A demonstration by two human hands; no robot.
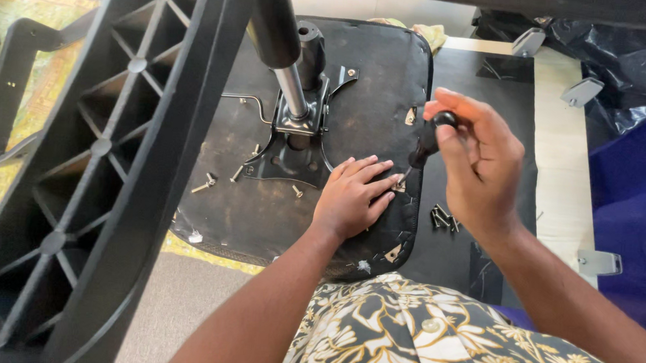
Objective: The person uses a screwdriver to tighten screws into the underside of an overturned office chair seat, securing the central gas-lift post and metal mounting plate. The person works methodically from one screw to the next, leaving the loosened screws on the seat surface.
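Observation:
An upturned black chair seat (225, 213) lies in front of me with its metal mechanism plate (296, 139) and gas cylinder (291, 88) sticking up. My right hand (478, 164) grips a black-handled screwdriver (426, 141) whose tip points down at a small metal bracket (399, 185) on the seat's right edge. My left hand (355, 198) rests flat on the seat, its fingertips touching that bracket. Loose screws (205, 184) lie on the seat left of the plate.
The chair's black star base (118, 149) looms close at the left. A black armrest (7, 91) lies on yellow patterned cloth at far left. A pile of dark screws (442, 219) sits on a black board, with grey brackets (599, 262) at the right.

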